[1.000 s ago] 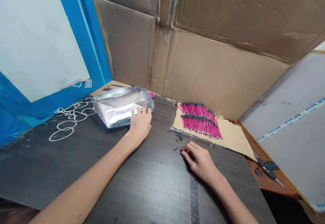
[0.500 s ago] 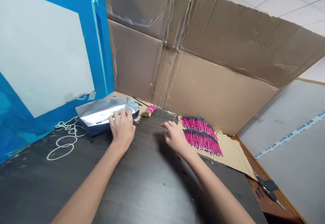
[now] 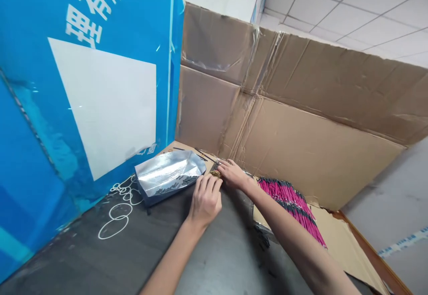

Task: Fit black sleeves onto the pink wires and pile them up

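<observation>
At the back of the dark table, both hands meet over a small wire bundle point(image 3: 216, 174). Only its gold metal ends show; fingers cover the rest. My right hand point(image 3: 232, 174) reaches over it from the right, its fingers curled round the covered part. My left hand point(image 3: 205, 197) is closed, with fingertips at the gold ends. Just left of that hand lies a silver foil-lined tray point(image 3: 152, 176), holding many small black tube pieces. Beneath my right forearm, pink wires point(image 3: 284, 192) with black sleeves lie in rows on cardboard.
White elastic bands point(image 3: 115, 223) lie left of the tray. Thin black strips point(image 3: 207, 155) rest at the back corner. A cardboard wall point(image 3: 317, 147) rises behind, and a blue panel point(image 3: 163, 98) stands at left. Flat cardboard point(image 3: 347, 241) covers the right side.
My left hand has left the tray's edge and moved right to the wire bundle. My right hand has come across to the same bundle. The view has shifted left and up.
</observation>
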{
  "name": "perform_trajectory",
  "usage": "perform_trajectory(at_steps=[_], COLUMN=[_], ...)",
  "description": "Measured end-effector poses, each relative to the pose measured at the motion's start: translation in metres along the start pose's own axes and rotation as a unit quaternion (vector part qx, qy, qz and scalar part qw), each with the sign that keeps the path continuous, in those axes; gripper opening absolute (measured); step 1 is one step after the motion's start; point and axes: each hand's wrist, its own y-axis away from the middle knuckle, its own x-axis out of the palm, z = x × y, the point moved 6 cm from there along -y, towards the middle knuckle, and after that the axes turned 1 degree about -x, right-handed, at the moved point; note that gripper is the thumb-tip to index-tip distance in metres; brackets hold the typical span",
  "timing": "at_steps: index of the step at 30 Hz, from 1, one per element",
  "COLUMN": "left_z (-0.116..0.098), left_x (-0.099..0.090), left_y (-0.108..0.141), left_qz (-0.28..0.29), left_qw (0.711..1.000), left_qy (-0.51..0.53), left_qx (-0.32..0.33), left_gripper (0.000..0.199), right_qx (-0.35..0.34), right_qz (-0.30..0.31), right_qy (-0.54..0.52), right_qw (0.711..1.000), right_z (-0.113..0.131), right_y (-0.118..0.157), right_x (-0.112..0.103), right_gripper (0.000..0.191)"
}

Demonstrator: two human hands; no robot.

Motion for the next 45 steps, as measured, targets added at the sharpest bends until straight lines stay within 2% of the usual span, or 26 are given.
perform_trajectory(at_steps=[3,4,6,10,14,16,20,23,27,29,32,37,41,45], left_z=[-0.02,-0.032,-0.064,-0.129,-0.164,-0.169,-0.169,-0.169,-0.169,-0.168,-0.169,-0.171,-0.171,-0.169], left_x=[0.002,0.004,0.008,0.016,0.032,0.036,0.036,0.032,0.03,0.029,0.031,0.035,0.038,0.039], left_y=[-0.001,0.0,0.005,0.028,0.056,0.064,0.063,0.055,0.051,0.049,0.048,0.047,0.05,0.052], left_qz=[0.036,0.059,0.11,0.19,0.241,0.225,0.185,0.125,0.105,0.111,0.15,0.184,0.204,0.227], left_qw=[0.998,0.996,0.987,0.959,0.931,0.922,0.908,0.911,0.91,0.91,0.906,0.91,0.905,0.9], left_qy=[0.037,0.048,0.061,0.051,0.033,0.018,0.013,0.021,0.078,0.106,0.129,0.134,0.147,0.173], left_qx=[0.019,0.04,0.097,0.203,0.274,0.315,0.377,0.392,0.393,0.386,0.374,0.348,0.343,0.329], left_gripper=[0.04,0.046,0.06,0.087,0.08,0.068,0.05,0.045,0.038,0.034,0.024,0.019,0.016,0.013], right_qx=[0.029,0.051,0.127,0.221,0.273,0.295,0.314,0.324,0.359,0.366,0.363,0.331,0.335,0.317], right_qz=[-0.005,-0.012,-0.07,-0.153,-0.224,-0.244,-0.241,-0.235,-0.204,-0.204,-0.215,-0.268,-0.301,-0.311], right_qy=[0.004,0.0,-0.069,-0.242,-0.317,-0.313,-0.269,-0.241,-0.211,-0.216,-0.257,-0.386,-0.424,-0.43], right_qw=[1.0,0.999,0.987,0.932,0.88,0.869,0.878,0.884,0.886,0.882,0.87,0.818,0.786,0.786], right_z=[0.013,0.019,0.031,0.073,0.105,0.11,0.108,0.104,0.099,0.099,0.1,0.098,0.095,0.094], right_y=[0.053,0.076,0.128,0.221,0.268,0.278,0.284,0.288,0.3,0.306,0.311,0.309,0.309,0.311], right_x=[-0.015,-0.021,-0.034,-0.037,-0.021,-0.014,-0.01,-0.013,-0.015,-0.018,-0.02,-0.016,-0.011,-0.013], right_gripper=[0.019,0.019,0.02,0.03,0.031,0.028,0.025,0.028,0.024,0.026,0.024,0.035,0.033,0.029])
